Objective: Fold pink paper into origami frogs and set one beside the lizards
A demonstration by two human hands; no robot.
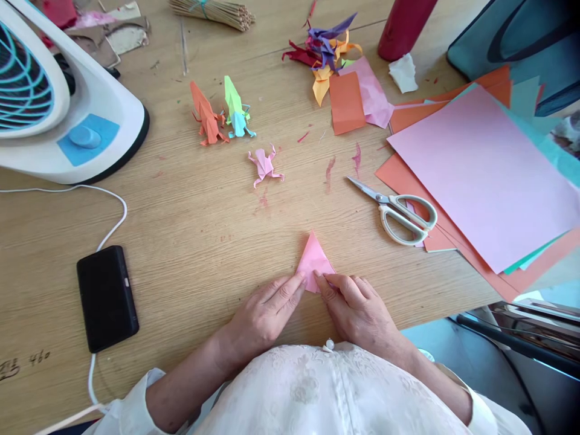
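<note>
A small piece of pink origami paper (313, 260), folded to a pointed shape, lies near the table's front edge with its tip facing away from me. My left hand (267, 311) has its fingers pressed together on the paper's left lower edge. On the other side, my right hand (360, 305) pinches the right lower edge between thumb and curled forefinger. The fingertips cover part of both lower corners. Beyond them sits a small pink folded frog (265, 166). Scissors (396, 211) with pale handles lie to the right.
An orange frog (207, 115) and a green-and-blue one (236, 109) stand further back. Several folded figures (324, 51) are heaped near a red cylinder (405, 27). Coloured sheets (480, 175) cover the right side. A fan (67, 103) and a corded black power bank (107, 299) occupy the left.
</note>
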